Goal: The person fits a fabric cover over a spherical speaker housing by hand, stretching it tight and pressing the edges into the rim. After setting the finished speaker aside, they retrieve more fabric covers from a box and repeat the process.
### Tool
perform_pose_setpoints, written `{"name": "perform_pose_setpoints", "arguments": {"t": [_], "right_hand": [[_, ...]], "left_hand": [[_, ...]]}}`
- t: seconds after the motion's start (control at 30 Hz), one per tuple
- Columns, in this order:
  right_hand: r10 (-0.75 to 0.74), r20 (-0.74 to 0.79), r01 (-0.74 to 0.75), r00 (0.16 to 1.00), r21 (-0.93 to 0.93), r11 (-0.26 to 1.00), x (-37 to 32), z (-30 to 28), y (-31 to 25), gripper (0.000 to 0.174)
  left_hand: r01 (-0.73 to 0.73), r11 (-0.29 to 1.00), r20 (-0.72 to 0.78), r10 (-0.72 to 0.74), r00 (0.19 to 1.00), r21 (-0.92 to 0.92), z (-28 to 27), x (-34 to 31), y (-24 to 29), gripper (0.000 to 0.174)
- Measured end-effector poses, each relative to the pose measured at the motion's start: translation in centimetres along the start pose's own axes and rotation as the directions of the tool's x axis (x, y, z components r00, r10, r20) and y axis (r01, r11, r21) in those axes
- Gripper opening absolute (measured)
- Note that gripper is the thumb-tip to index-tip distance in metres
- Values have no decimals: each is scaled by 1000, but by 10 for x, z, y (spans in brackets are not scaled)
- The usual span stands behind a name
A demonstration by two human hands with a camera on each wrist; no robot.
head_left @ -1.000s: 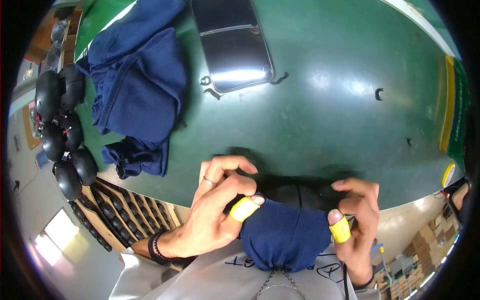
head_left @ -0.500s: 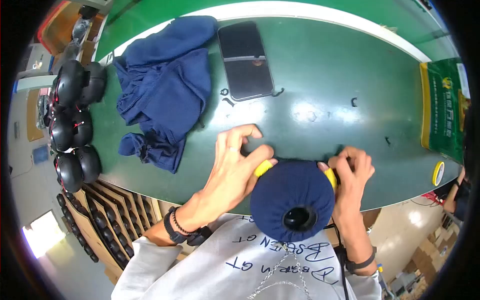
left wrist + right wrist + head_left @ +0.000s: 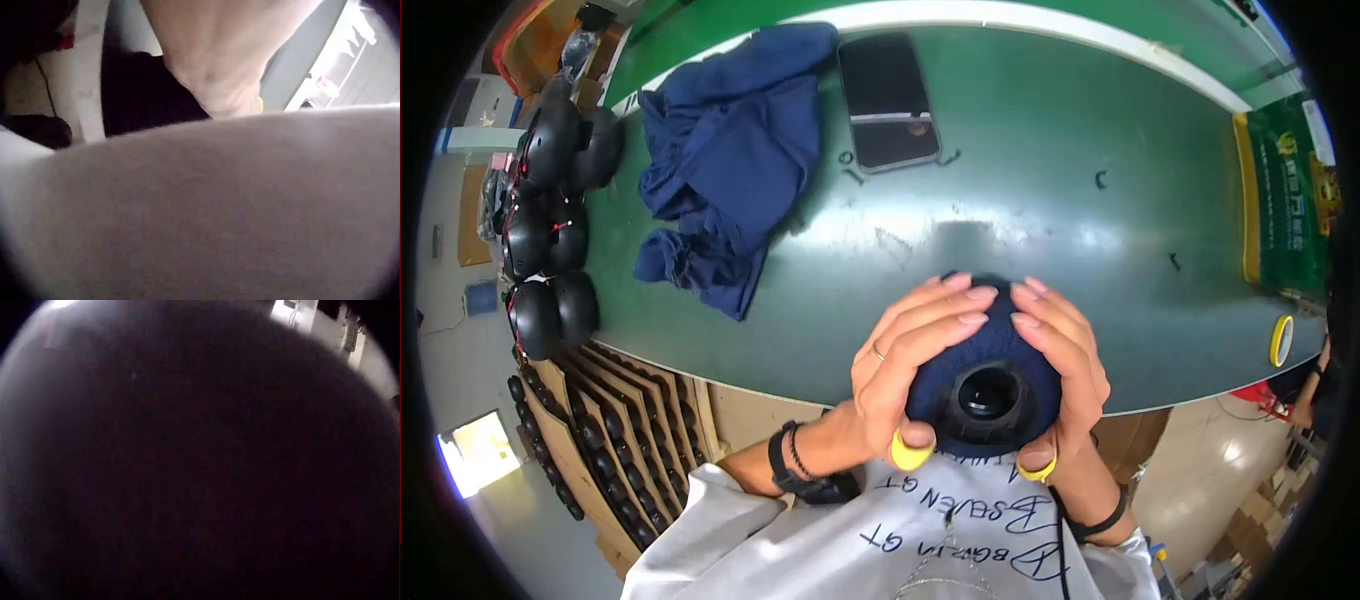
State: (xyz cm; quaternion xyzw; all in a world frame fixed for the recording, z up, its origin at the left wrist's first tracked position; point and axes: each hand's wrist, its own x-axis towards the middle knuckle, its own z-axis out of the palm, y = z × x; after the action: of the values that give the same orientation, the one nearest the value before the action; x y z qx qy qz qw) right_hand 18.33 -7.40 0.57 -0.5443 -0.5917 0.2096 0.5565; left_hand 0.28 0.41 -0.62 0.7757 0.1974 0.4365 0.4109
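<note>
L hand (image 3: 900, 370) & R hand (image 3: 1070, 375) grip opp. sides of navy cover (image 3: 998, 335), fingers curved round it, thumbs low; it's at table's (image 3: 1040, 240) near edge, black core (image 3: 987, 395) showing thru its opening. Prob. best: even pressure both sides, opening centred, fabric smooth, thumbs off core. Beyond: phone (image 3: 888, 110); to its L, navy cloth (image 3: 745, 150); far L, black cups (image 3: 550, 235).
</note>
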Motion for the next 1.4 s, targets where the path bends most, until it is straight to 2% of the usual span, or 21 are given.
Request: {"name": "perform_pose_setpoints", "arguments": {"t": [0.03,0.07,0.17,0.2,0.23,0.27,0.33,0.4,0.47,0.53,0.67,0.83,0.9,1.03,1.13,1.17,1.23,1.33,1.4], "right_hand": [[-107,-1,106,994,-76,991,-4,0,1,91],[-112,-4,111,994,-77,991,-5,-1,2,91],[-117,15,118,993,-104,988,1,-3,-4,91],[-40,6,40,999,-5,999,3,-3,-7,90],[37,10,-38,999,96,995,7,-4,-8,90],[28,10,-29,1000,98,995,12,-5,-7,90],[25,102,-29,994,41,999,14,-7,-8,93],[57,95,-65,994,84,994,16,-5,-7,96],[147,110,-161,983,130,978,16,-6,-7,99],[220,116,-236,969,146,961,18,-4,-11,99],[366,141,-389,920,209,897,25,-6,-15,98],[357,153,-383,922,203,901,22,-6,-9,95],[461,157,-487,873,290,824,20,-4,-8,94],[428,163,-457,889,236,858,21,-5,-12,95],[391,155,-418,907,227,880,17,-6,-10,96],[388,108,-403,915,203,893,14,-6,-10,97],[372,60,-376,926,177,909,13,-7,-14,97],[337,-59,-334,940,51,941,-2,5,-26,99],[288,-104,-287,952,25,958,-7,10,-28,100]], "left_hand": [[-28,1000,6,29,1000,-5,1,-4,-6,83],[-35,999,6,35,999,-4,0,-4,-5,83],[67,998,56,-68,996,20,-5,0,5,83],[51,998,57,-52,997,25,-7,2,8,83],[97,995,78,-97,992,-4,-10,6,11,82],[151,988,99,-147,984,-32,-11,9,13,82],[178,982,111,-170,979,-64,-8,9,12,84],[157,985,90,-150,985,-76,-6,8,6,87],[199,974,85,-191,978,-105,-4,7,6,88],[306,934,85,-295,952,-183,-5,10,6,87],[376,896,128,-354,926,-235,-7,10,4,84],[407,878,149,-380,913,-253,-7,11,3,80],[407,879,150,-380,913,-249,-8,12,3,72],[376,899,149,-350,925,-224,-9,11,2,63],[354,919,139,-333,933,-176,-11,14,6,68],[348,920,141,-326,935,-179,-12,12,10,68],[332,941,86,-326,942,-67,-14,14,19,75],[304,953,51,-303,952,-7,-8,6,33,82],[270,962,-3,-270,963,32,2,-4,24,85]]}}
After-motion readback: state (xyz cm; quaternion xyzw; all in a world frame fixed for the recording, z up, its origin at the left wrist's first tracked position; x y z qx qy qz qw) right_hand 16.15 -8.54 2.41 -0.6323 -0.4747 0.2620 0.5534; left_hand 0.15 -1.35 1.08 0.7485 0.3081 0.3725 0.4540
